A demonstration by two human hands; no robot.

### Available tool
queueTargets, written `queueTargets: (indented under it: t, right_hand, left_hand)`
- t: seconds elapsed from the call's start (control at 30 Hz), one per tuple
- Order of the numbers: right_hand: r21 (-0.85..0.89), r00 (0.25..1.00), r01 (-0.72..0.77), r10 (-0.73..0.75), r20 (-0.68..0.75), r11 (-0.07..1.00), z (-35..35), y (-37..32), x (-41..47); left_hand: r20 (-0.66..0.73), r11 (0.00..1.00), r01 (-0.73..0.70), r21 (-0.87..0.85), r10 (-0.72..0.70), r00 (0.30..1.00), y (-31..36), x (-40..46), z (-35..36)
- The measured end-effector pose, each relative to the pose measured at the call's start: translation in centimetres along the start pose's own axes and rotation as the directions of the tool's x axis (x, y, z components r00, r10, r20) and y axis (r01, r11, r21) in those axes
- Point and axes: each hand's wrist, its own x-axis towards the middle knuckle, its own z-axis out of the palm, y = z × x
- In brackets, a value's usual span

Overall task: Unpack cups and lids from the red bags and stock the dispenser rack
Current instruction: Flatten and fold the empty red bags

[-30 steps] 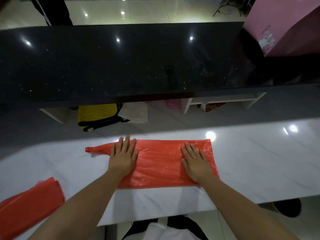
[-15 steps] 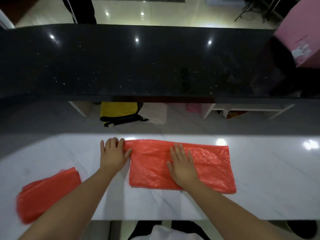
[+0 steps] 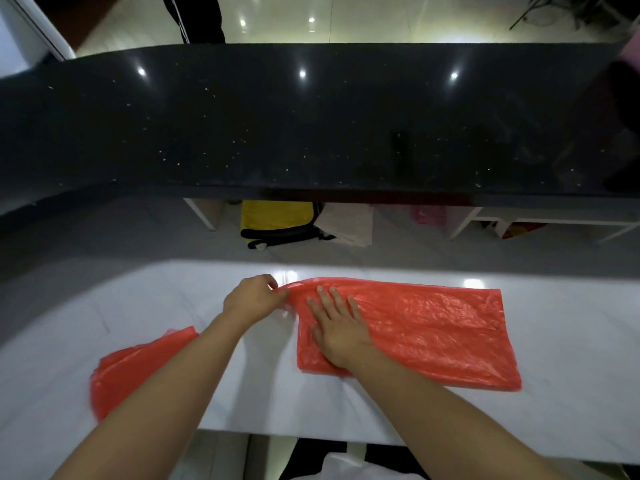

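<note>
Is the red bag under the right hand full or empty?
Empty, apparently: the red bag lies flat on the counter, right hand pressing it.

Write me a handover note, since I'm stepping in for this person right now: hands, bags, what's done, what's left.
Left hand: pinches the left end of the flat red bag, a fingertip grip.
Right hand: flat, pressing that bag onto the white counter.
Second red bag: lies crumpled at near left, partly under the left forearm.
Done: the flat bag looks empty.
Left: no cups, lids or dispenser rack in view, so stocking cannot be judged.
</note>
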Motion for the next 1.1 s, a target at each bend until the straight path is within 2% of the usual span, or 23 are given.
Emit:
queueTargets:
  t: [0.07, 0.13, 0.2, 0.27, 0.37, 0.5, 0.57, 0.63, 0.73, 0.77, 0.9, 0.97, 1.03, 1.1]
  right_hand:
    - [-0.006, 1.000, -0.010, 0.010, -0.001, 1.000, 0.0, 0.0, 0.1]
    - [0.000, 1.000, -0.022, 0.022, -0.004, 1.000, -0.1, -0.1, 0.3]
    - [0.003, 1.000, -0.026, 0.026, 0.000, 1.000, -0.1, -0.3, 0.4]
    - [0.009, 1.000, -0.023, 0.022, 0.003, 1.000, -0.1, -0.2, 0.5]
    - [0.037, 1.000, -0.006, 0.006, 0.003, 0.999, -0.2, 0.3, 0.5]
    - [0.070, 1.000, 0.022, -0.023, 0.011, 0.997, -0.6, 0.9, 0.5]
    - [0.084, 0.999, 0.031, -0.033, 0.018, 0.996, -0.8, 1.2, 0.5]
    - [0.095, 0.999, 0.041, -0.043, 0.023, 0.995, -0.9, 1.5, 0.5]
    - [0.087, 0.998, 0.055, -0.057, 0.021, 0.995, -0.8, 1.9, 0.5]
    - [0.082, 0.998, 0.060, -0.062, 0.023, 0.995, -0.8, 2.0, 0.6]
    - [0.069, 0.996, 0.077, -0.079, 0.028, 0.995, -0.7, 2.4, 0.6]
    - [0.066, 0.996, 0.082, -0.084, 0.031, 0.994, -0.6, 2.6, 0.6]
    - [0.066, 0.996, 0.082, -0.085, 0.034, 0.994, -0.5, 2.7, 0.6]
    - [0.060, 0.996, 0.080, -0.082, 0.034, 0.995, -0.5, 2.7, 0.5]
  left_hand:
    - [-0.018, 0.953, 0.009, -0.304, -0.015, 1.000, -0.7, 0.0, -1.0]
    - [-0.015, 0.744, 0.024, -0.668, -0.045, 0.999, -1.1, -0.6, -1.2]
    - [-0.026, 0.536, 0.001, -0.844, -0.044, 0.999, -1.2, -1.4, -0.4]
    - [-0.028, 0.432, -0.009, -0.902, -0.037, 0.999, -0.8, -2.2, 1.1]
    - [-0.034, 0.441, -0.014, -0.897, -0.038, 0.999, 0.2, -3.2, 2.9]
    - [-0.102, 0.463, -0.095, -0.881, 0.009, 0.995, 0.5, -4.1, 4.5]
    - [-0.082, 0.399, -0.094, -0.912, 0.047, 0.995, 0.2, -4.6, 5.1]
    - [-0.119, 0.451, -0.162, -0.877, 0.122, 0.985, -0.4, -5.1, 5.3]
    - [-0.159, 0.724, -0.329, -0.606, 0.295, 0.942, -2.2, -5.5, 5.8]
    - [-0.142, 0.776, -0.358, -0.519, 0.334, 0.932, -2.8, -5.4, 5.9]
    - [-0.162, 0.856, -0.457, -0.241, 0.429, 0.889, -5.0, -5.1, 5.7]
    - [-0.173, 0.895, -0.444, -0.049, 0.430, 0.886, -6.2, -5.0, 5.8]
    - [-0.164, 0.935, -0.324, 0.146, 0.346, 0.924, -7.2, -5.1, 6.2]
    - [-0.154, 0.958, -0.186, 0.220, 0.222, 0.963, -7.7, -5.3, 6.8]
